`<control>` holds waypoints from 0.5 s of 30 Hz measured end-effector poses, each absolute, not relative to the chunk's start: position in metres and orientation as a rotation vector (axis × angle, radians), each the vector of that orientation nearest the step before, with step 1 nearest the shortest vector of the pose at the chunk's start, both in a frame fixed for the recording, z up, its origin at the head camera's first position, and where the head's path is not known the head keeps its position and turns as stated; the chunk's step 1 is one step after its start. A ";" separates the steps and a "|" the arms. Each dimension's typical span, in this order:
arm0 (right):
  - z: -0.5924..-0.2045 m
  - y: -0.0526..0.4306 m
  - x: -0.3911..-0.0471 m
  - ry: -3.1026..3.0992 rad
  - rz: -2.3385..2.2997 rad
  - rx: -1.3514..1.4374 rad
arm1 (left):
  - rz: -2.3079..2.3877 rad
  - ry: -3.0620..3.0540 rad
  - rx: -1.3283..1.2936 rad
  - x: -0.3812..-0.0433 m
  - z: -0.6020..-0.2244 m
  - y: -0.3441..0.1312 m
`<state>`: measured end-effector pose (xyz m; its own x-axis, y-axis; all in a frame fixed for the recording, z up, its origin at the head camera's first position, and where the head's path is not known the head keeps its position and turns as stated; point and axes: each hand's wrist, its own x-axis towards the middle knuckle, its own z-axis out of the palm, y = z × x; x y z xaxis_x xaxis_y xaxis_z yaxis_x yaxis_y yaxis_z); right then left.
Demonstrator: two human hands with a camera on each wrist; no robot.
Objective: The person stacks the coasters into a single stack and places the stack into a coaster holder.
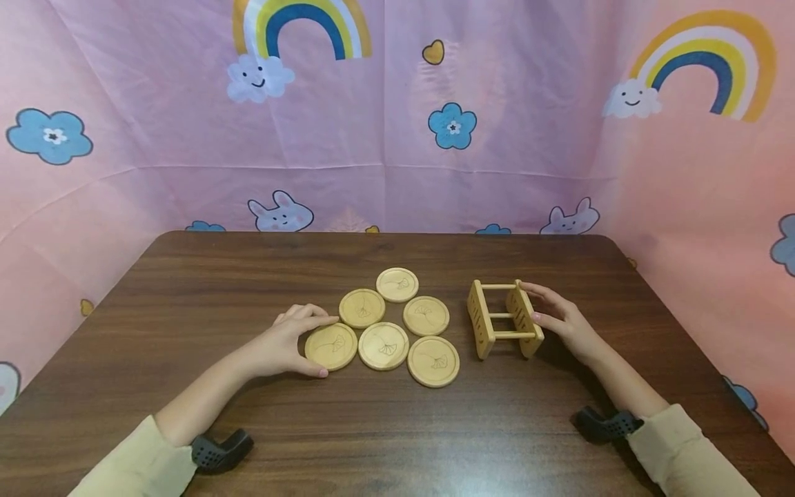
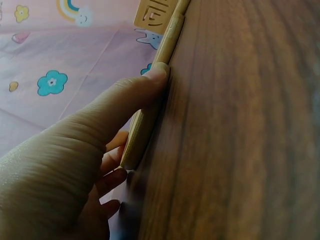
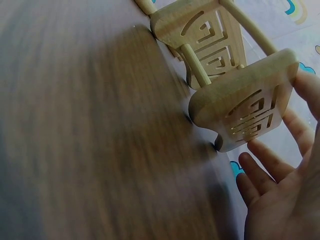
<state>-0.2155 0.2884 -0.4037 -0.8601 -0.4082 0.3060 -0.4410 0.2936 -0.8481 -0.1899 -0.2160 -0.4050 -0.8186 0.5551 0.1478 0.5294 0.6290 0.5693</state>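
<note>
Several round wooden coasters with leaf drawings lie flat on the table. The leftmost coaster (image 1: 331,346) sits between the thumb and forefinger of my left hand (image 1: 287,344), which grips its rim from both sides. In the left wrist view the thumb presses the coaster's edge (image 2: 142,130), and other fingers show behind it. To the right stands a small wooden rack (image 1: 493,316) with cut-out side panels joined by rods. My right hand (image 1: 571,331) touches the rack's right panel with thumb and forefinger. The right wrist view shows that panel (image 3: 255,110) and the remaining fingers spread beside it.
The other coasters cluster close together, among them a far one (image 1: 397,284) and a near one (image 1: 433,362) left of the rack. A patterned cloth (image 1: 497,90) hangs behind the brown table (image 1: 385,442). Each wrist wears a black device (image 1: 220,452).
</note>
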 end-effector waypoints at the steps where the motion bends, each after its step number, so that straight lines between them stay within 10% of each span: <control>1: -0.403 0.288 -0.216 -2.499 1.653 0.824 | 0.962 2.794 0.931 -0.190 -0.404 -0.216; 15: -0.405 0.289 -0.217 -2.498 1.671 0.829 | 1.008 2.770 0.960 -0.187 -0.401 -0.216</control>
<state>-0.2166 0.2886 -0.4045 -0.8585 -0.4132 0.3038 -0.4385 0.2842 -0.8526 -0.1872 -0.2159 -0.4011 -0.8074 0.5666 0.1646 0.5398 0.5968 0.5937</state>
